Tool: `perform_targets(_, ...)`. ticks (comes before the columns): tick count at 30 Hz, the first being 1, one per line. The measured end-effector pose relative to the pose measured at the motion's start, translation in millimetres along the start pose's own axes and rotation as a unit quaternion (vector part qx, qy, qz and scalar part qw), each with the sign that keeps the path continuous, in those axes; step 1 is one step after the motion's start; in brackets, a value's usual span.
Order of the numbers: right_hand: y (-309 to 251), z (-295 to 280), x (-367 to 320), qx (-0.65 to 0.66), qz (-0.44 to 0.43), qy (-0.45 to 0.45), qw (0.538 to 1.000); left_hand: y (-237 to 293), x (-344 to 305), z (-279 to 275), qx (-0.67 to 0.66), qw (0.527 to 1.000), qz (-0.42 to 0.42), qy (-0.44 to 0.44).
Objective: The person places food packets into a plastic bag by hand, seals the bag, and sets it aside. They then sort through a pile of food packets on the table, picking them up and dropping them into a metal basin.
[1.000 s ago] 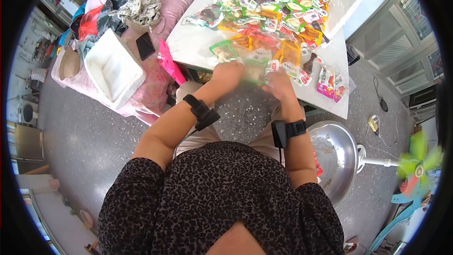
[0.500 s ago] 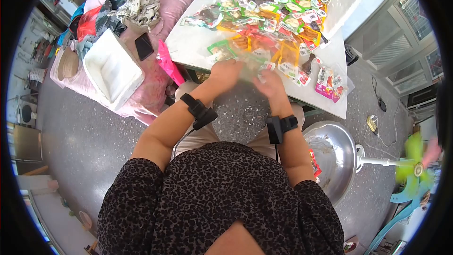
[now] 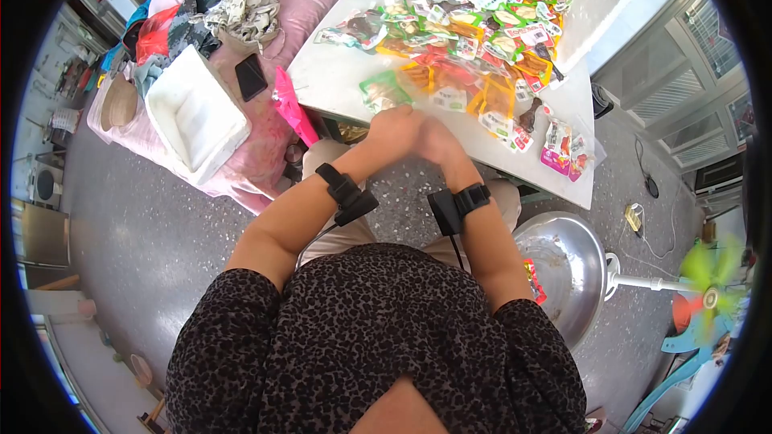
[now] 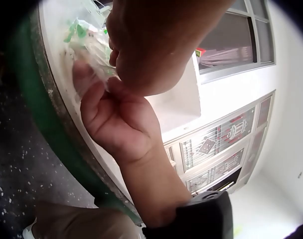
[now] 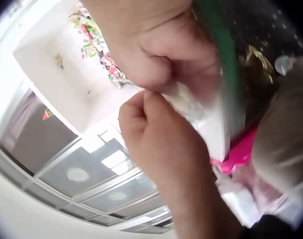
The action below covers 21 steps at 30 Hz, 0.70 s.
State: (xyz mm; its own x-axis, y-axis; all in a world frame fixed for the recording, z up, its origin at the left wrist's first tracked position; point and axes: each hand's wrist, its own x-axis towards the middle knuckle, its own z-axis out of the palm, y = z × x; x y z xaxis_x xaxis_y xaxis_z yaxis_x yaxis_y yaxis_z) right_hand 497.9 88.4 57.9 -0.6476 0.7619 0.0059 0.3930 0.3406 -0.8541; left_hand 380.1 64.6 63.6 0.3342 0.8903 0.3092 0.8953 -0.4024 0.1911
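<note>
Both hands meet at the near edge of the white table (image 3: 338, 64). My left hand (image 3: 396, 128) is curled, thumb against forefinger, pinching a clear plastic packet (image 5: 184, 101) with a pale filling. Right beside it, the right hand (image 3: 438, 143) is blurred, its fingers bent round the same packet's edge. Both hands hide most of this packet in the head view. Just beyond the left hand lies a green-edged packet (image 3: 382, 90). Farther back, orange-edged packets (image 3: 492, 98) lie near a large heap of colourful food packets (image 3: 507, 12).
A white foam box (image 3: 603, 0) at the table's back holds part of the heap. Purple packets (image 3: 556, 149) lie at the right corner. Below stand a metal basin (image 3: 575, 273) and a spinning fan (image 3: 709, 297). Left, a bed bears another foam box (image 3: 197, 120) and a phone (image 3: 251, 76).
My right hand has moved left, from apart to right against the left hand. The packet stretched between them is now mostly covered. The left hand has hardly moved.
</note>
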Motion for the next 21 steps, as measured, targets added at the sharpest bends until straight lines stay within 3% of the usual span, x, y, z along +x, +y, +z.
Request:
perform_targets(1,8.3,-0.2,4.6,0.153,0.037,0.01,0.988,-1.2,-1.7,0.0,-0.005,1.0,0.001,0.01)
perform_targets(3,25.7,0.9,14.9,0.443,0.108,0.027,0.889,-1.2,-3.7,-1.8,-0.021,0.999,-0.004,0.023)
perform_targets(5,28.9,1.8,15.4,0.256,0.093,0.029,0.962,1.6,-5.4,-5.8,-0.044,0.998,-0.018,0.032)
perform_targets(7,15.8,1.5,17.1,0.242,0.124,0.043,0.961,-3.1,-7.6,2.6,-0.04,0.998,-0.004,0.055)
perform_targets(9,0.9,3.5,21.4,0.403,0.205,0.068,0.889,-5.0,-6.7,4.7,-0.046,0.997,0.0,0.065)
perform_targets(12,56.8,24.6,54.3,0.558,0.073,0.059,0.825,-11.3,-6.4,3.5,-0.058,0.996,-0.016,0.062)
perform_targets(14,86.2,34.4,73.1,0.445,0.016,0.022,0.895,-19.9,-5.9,6.1,-0.055,0.996,-0.032,0.07)
perform_targets(16,68.5,28.1,74.5,0.442,0.03,0.003,0.897,-22.6,-6.5,1.7,-0.076,0.994,-0.048,0.065)
perform_targets(18,33.6,12.0,55.1,0.546,0.119,0.005,0.829,-25.3,-7.9,1.0,-0.093,0.991,-0.057,0.072)
perform_targets(21,6.3,-26.9,30.0,0.271,0.21,-0.084,0.936,-29.9,-10.0,11.9,-0.114,0.987,-0.064,0.091)
